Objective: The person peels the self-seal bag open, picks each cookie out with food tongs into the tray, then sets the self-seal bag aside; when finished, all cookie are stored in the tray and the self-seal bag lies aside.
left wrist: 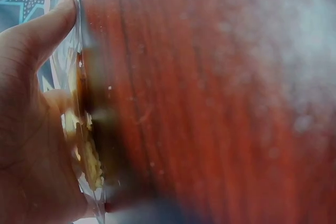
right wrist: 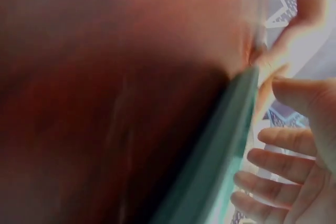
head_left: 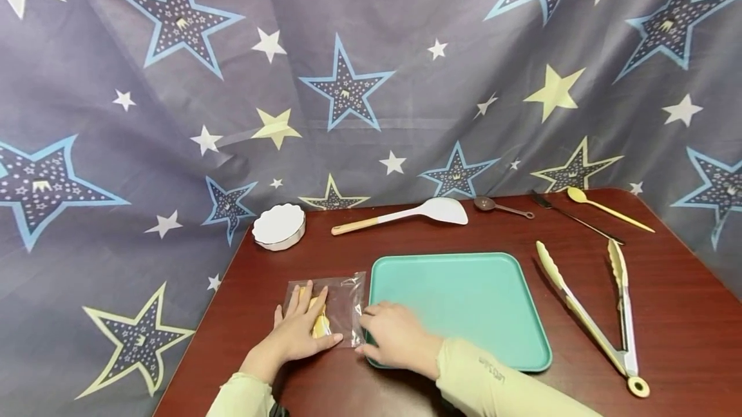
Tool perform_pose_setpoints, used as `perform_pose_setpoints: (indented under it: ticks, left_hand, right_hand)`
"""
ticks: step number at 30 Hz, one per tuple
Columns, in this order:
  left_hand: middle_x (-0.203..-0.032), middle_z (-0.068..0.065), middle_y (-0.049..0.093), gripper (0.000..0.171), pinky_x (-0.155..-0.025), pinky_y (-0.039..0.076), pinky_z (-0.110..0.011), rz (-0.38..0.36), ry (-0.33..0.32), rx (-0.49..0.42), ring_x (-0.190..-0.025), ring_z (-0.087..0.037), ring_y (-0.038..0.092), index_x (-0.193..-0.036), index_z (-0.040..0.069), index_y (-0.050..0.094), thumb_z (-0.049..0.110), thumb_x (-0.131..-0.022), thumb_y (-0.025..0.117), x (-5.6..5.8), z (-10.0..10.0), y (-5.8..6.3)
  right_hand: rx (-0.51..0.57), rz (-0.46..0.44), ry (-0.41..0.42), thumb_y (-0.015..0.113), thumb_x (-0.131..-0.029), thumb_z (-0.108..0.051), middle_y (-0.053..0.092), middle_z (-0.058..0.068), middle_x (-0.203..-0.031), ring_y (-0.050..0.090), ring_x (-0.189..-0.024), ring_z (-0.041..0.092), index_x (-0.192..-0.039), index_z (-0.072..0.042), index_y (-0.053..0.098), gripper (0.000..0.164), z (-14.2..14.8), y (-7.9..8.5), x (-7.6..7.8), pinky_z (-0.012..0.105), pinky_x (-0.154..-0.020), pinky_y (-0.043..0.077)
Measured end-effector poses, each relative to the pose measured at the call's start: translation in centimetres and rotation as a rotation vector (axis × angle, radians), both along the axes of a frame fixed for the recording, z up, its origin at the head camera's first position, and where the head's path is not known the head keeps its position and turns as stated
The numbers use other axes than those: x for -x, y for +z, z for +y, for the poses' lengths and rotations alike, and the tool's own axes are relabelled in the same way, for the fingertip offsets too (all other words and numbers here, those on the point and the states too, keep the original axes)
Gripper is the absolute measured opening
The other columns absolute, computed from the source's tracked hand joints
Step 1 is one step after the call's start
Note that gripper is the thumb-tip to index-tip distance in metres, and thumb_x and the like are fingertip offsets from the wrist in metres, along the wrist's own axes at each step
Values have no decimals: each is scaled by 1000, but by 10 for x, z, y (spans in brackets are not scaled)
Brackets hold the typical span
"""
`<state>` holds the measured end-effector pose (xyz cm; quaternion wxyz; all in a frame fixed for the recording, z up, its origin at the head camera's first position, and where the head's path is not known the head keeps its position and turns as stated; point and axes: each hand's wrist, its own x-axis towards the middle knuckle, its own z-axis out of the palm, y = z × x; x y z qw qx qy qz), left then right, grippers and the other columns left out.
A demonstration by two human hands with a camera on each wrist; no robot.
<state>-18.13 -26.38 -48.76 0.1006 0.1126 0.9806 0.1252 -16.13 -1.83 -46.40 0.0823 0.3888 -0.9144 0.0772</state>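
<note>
My left hand point(head_left: 297, 332) rests with spread fingers on a clear plastic bag point(head_left: 343, 306), pressing it to the table. Inside the bag, partly covered by the fingers, lies something yellow point(head_left: 321, 327); its kind I cannot tell. The left wrist view shows the thumb along the bag's film point(left wrist: 67, 69) and the yellow contents point(left wrist: 92, 163) edge-on. My right hand point(head_left: 400, 338) is over the left edge of a teal tray point(head_left: 458, 301), fingertips by the bag's right side. In the right wrist view its fingers point(right wrist: 281, 163) are extended beside the tray rim point(right wrist: 226, 140), holding nothing.
A white scalloped dish point(head_left: 279, 229) stands at the back left. Along the back lie a white spatula point(head_left: 443, 211), a brown measuring spoon point(head_left: 487, 203), a thin dark utensil point(head_left: 580, 218) and a yellow spoon point(head_left: 608, 209). Open tongs point(head_left: 597, 333) lie right of the tray.
</note>
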Motion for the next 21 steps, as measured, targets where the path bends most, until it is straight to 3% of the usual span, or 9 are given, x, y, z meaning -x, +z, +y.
perform_pose_setpoints:
  ticks: [7,13,21]
  left_hand:
    - [-161,-18,10,103,-101,7,-77,5,3,-18,-146,-42,-1,-155,17,28,75,-76,60,-3,0,-1]
    - [-161,-18,10,102,-102,7,-76,10,4,-15,-146,-43,0,-154,16,28,73,-77,62,-4,0,-1]
    - [-160,-20,12,102,-101,8,-77,31,-5,-16,-145,-45,3,-154,15,30,72,-76,63,-3,2,0]
  right_hand:
    - [-18,92,-72,70,-80,-59,65,-2,-95,60,-83,16,-98,-17,70,46,-20,-9,-9,30,-71,50]
    - [-78,69,-159,72,-77,-61,65,-1,-96,58,-83,18,-104,-14,69,54,-34,-8,-12,33,-74,48]
    - [-94,107,-200,75,-78,-51,64,-3,-91,56,-82,16,-99,-16,72,41,-39,-12,-9,32,-71,44]
